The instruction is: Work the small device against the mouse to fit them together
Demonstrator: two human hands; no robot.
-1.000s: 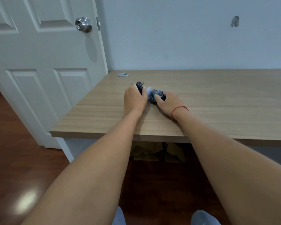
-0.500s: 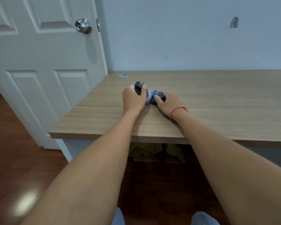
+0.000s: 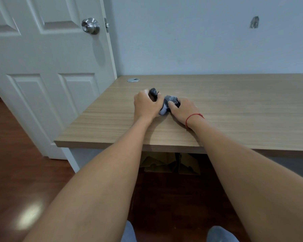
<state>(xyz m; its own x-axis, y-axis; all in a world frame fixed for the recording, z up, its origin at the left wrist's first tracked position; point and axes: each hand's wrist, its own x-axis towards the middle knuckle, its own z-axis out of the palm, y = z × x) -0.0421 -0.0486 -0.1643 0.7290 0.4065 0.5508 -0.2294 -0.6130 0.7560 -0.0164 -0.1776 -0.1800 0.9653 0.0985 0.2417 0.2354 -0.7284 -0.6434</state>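
Dark grey fabric, a small bundle (image 3: 167, 104), lies on the wooden desk (image 3: 234, 105) at mid-frame; we see the left hand (image 3: 146, 105) gripping its left end, the right hand (image 3: 183, 110) pinching its right. White door (image 3: 47, 67) at upper left.

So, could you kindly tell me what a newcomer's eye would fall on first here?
Two bare hands meet mid-desk: the left hand and the right hand both grip a small dark grey cloth bundle on the wooden desk. A red string bracelet circles the right wrist. At upper left, a white door carries a shiny metal knob.
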